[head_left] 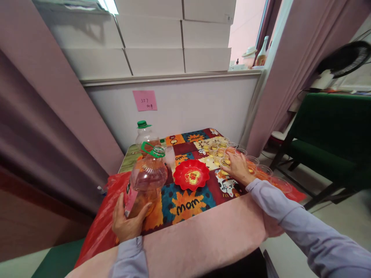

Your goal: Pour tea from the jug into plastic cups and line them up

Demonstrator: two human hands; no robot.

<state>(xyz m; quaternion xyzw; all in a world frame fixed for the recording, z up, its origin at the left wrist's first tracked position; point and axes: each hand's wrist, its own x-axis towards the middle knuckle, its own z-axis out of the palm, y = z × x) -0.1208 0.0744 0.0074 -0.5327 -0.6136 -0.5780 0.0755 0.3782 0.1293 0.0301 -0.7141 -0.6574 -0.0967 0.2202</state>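
A large clear plastic jug (149,173) with a green carrying ring and an uncapped mouth stands at the table's left. My left hand (129,220) is wrapped around its lower part, thumb on the right side and fingers on the left. To the right, my right hand (239,166) reaches over a group of clear plastic cups (220,153) with yellowish pieces in them. Its fingers are apart beside a cup's rim; whether they touch it is unclear. Between the hands lies a red scalloped plate (181,178) with a gold heart design.
Behind the jug stands a second clear jug (146,135) with a green cap. A stack of translucent cups (169,156) is beside the front jug. Red plastic sheeting (100,216) hangs at the table's left. A green chair (333,139) stands at right.
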